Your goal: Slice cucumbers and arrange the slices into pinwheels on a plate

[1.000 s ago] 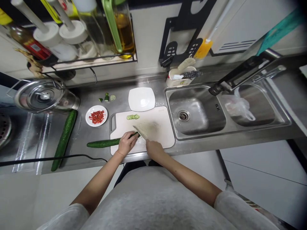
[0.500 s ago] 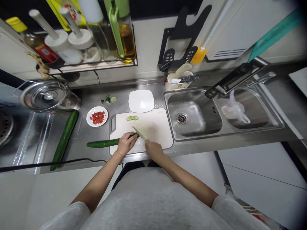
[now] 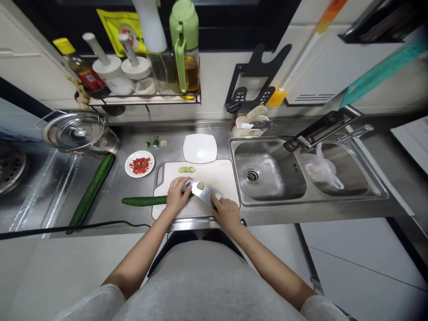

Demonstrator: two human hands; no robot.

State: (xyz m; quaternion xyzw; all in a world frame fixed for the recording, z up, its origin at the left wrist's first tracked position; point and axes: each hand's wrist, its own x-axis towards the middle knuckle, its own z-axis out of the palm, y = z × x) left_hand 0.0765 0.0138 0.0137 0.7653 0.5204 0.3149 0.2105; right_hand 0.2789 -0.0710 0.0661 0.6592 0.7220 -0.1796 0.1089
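My right hand (image 3: 227, 215) is closed around the handle of a kitchen knife (image 3: 207, 193), its broad blade turned flat side up. A round cucumber slice (image 3: 200, 185) clings to the blade. My left hand (image 3: 177, 195) lies over the cut end of a long cucumber (image 3: 143, 201), thumb and fingers apart, fingertips at the blade's far end. The cucumber runs left off the white cutting board (image 3: 230, 178). A short row of cucumber slices (image 3: 186, 169) lies near the board's back edge.
Behind the board sits a white square plate (image 3: 199, 148). A round plate (image 3: 128, 171) holds chopped red pieces (image 3: 140, 165). Cucumber scraps (image 3: 155, 142) and another cucumber (image 3: 92, 191) lie left. The sink (image 3: 270, 174) is at right, a lidded steel pot (image 3: 80, 133) at far left.
The knife has swung from edge-down beside the cucumber to flat, showing a slice on its blade. My right hand moved right; the left fingers reached up to the blade. The view has tilted upward.
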